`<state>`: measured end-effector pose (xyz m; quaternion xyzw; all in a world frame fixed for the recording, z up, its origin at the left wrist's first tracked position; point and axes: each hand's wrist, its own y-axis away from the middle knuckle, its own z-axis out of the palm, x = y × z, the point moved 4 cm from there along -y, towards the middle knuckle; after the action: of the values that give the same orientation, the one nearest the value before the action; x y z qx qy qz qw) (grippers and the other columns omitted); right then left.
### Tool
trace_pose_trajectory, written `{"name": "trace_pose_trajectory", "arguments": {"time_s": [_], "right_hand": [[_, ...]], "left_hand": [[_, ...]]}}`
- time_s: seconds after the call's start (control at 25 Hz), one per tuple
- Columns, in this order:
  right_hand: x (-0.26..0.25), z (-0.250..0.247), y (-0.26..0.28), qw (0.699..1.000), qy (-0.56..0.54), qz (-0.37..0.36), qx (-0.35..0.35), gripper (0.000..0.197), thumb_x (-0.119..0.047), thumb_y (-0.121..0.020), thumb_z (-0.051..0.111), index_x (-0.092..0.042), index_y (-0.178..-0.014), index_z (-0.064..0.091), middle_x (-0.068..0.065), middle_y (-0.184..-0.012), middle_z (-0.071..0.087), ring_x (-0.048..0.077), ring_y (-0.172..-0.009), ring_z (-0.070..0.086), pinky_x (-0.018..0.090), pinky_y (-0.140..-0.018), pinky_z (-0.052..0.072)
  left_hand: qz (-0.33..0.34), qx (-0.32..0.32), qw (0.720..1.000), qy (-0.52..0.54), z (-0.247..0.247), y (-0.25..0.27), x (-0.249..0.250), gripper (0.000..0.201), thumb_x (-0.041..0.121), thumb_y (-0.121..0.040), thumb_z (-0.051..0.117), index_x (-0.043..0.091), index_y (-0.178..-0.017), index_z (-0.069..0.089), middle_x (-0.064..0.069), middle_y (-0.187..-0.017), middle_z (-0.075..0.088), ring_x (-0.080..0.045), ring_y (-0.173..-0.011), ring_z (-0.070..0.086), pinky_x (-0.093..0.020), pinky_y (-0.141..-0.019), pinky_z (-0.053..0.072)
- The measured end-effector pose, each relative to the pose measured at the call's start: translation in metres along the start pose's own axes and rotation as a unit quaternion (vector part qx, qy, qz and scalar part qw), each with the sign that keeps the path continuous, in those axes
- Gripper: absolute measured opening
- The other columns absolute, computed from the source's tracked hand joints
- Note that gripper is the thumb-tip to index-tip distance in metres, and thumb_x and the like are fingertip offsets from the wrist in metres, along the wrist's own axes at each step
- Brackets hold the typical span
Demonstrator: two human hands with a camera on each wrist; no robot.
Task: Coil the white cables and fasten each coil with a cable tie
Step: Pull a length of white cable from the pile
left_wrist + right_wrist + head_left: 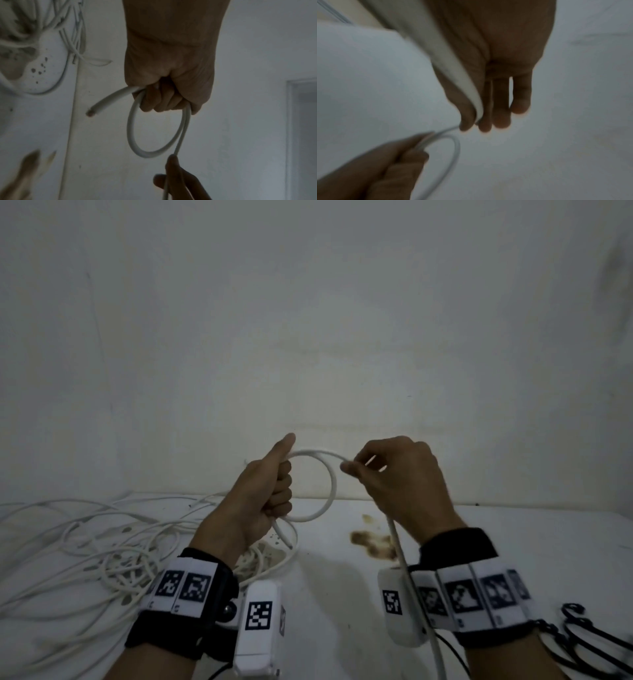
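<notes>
A white table [342, 594] runs across the near scene below a pale wall, a brown stain [371, 541] at its middle. On its left lies a loose tangle of white cables [102, 546], and at the near right edge a bunch of black cable ties [582, 631]. Raised above the table, the left hand [263, 501] is fisted round the cable being coiled [330, 484], holding one finished loop with the short cut end poking out below. The right hand [394, 477] pinches the same cable just right of the loop between thumb and fingertips, the free length trailing down past its wrist. The cable looks light, smooth and springy, stiff enough to keep a round loop, so it probably needs a firm hold where the turns cross.
</notes>
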<state>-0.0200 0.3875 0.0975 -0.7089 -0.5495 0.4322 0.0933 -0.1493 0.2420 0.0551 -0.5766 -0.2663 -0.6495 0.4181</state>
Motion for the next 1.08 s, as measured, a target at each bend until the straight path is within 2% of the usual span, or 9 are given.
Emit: {"name": "trace_pose_trajectory", "arguments": {"time_s": [0.08,0.2,0.36,0.52,0.64,0.76,0.84,1.0,1.08], "right_hand": [[-0.001,0.015,0.001,0.998,-0.028,-0.006,0.058,0.025,-0.046,-0.083,0.075,-0.021,-0.078,0.078,-0.006,-0.069,0.072,0.013,-0.064,0.067,0.026,-0.06,0.051],[0.003,0.035,-0.001,0.968,-0.235,0.069,-0.06,0.015,-0.029,-0.088,0.075,-0.015,-0.081,0.077,0.0,-0.069,0.074,0.015,-0.057,0.069,0.031,-0.056,0.056],[-0.001,0.028,0.0,0.933,-0.326,0.072,-0.137,0.017,-0.02,-0.092,0.07,-0.005,-0.089,0.075,0.006,-0.074,0.074,0.021,-0.059,0.066,0.034,-0.059,0.058],[-0.003,0.022,0.006,0.853,-0.439,0.073,-0.271,0.022,-0.012,-0.097,0.061,0.004,-0.109,0.069,0.012,-0.086,0.072,0.023,-0.067,0.064,0.032,-0.061,0.057],[-0.001,0.019,0.006,0.886,-0.379,0.043,-0.263,0.02,-0.01,-0.093,0.065,-0.004,-0.111,0.072,0.009,-0.085,0.072,0.021,-0.068,0.064,0.033,-0.064,0.057],[-0.003,0.032,0.002,0.924,-0.341,0.018,-0.171,0.018,-0.013,-0.084,0.077,-0.014,-0.102,0.079,0.011,-0.087,0.072,0.017,-0.069,0.065,0.038,-0.067,0.059],[-0.004,0.04,0.001,0.938,-0.333,0.01,-0.095,0.015,-0.017,-0.078,0.083,-0.02,-0.093,0.081,0.014,-0.087,0.073,0.023,-0.067,0.064,0.045,-0.067,0.057],[-0.001,0.048,0.006,0.934,-0.352,0.022,-0.052,0.016,-0.005,-0.074,0.085,-0.004,-0.08,0.071,0.014,-0.077,0.069,0.029,-0.058,0.069,0.047,-0.06,0.061],[0.001,0.047,0.006,0.946,-0.322,0.021,-0.018,0.025,-0.002,-0.072,0.085,-0.006,-0.078,0.061,0.016,-0.076,0.066,0.031,-0.055,0.068,0.045,-0.054,0.06]], "left_hand": [[0.0,-0.032,0.999,0.036,0.004,0.001,0.003,0.059,0.055,-0.087,0.059,0.027,-0.061,0.015,0.007,-0.049,0.01,-0.01,-0.038,0.008,-0.023,-0.04,0.009],[0.022,0.03,0.999,-0.015,-0.005,0.0,0.008,0.058,0.054,-0.089,0.06,0.027,-0.053,0.024,0.007,-0.048,0.015,-0.011,-0.04,0.012,-0.023,-0.041,0.013],[0.019,0.135,0.983,-0.121,-0.026,-0.003,0.005,0.055,0.059,-0.087,0.059,0.024,-0.056,0.029,0.004,-0.048,0.024,-0.014,-0.041,0.02,-0.026,-0.046,0.021],[0.019,0.147,0.977,-0.152,-0.03,-0.004,0.004,0.053,0.06,-0.085,0.059,0.022,-0.059,0.033,0.004,-0.048,0.028,-0.014,-0.041,0.024,-0.027,-0.046,0.025],[0.022,0.098,0.991,-0.092,-0.025,-0.002,0.007,0.053,0.051,-0.089,0.059,0.024,-0.056,0.027,0.005,-0.048,0.02,-0.014,-0.043,0.016,-0.025,-0.043,0.02],[0.016,0.055,0.998,-0.007,-0.019,0.001,0.011,0.053,0.05,-0.09,0.055,0.027,-0.056,0.022,0.005,-0.052,0.012,-0.013,-0.045,0.009,-0.024,-0.04,0.014],[-0.004,0.018,0.999,0.031,-0.012,0.004,0.01,0.053,0.054,-0.091,0.049,0.026,-0.055,0.022,0.006,-0.05,0.012,-0.011,-0.041,0.009,-0.021,-0.038,0.012],[-0.044,-0.061,0.997,0.032,0.011,0.014,0.006,0.056,0.059,-0.092,0.047,0.026,-0.058,0.017,0.007,-0.047,0.01,-0.01,-0.038,0.007,-0.02,-0.039,0.008],[-0.05,-0.09,0.994,0.02,0.022,0.018,0.005,0.056,0.056,-0.091,0.051,0.026,-0.06,0.016,0.007,-0.048,0.01,-0.009,-0.039,0.007,-0.021,-0.038,0.009]]}}
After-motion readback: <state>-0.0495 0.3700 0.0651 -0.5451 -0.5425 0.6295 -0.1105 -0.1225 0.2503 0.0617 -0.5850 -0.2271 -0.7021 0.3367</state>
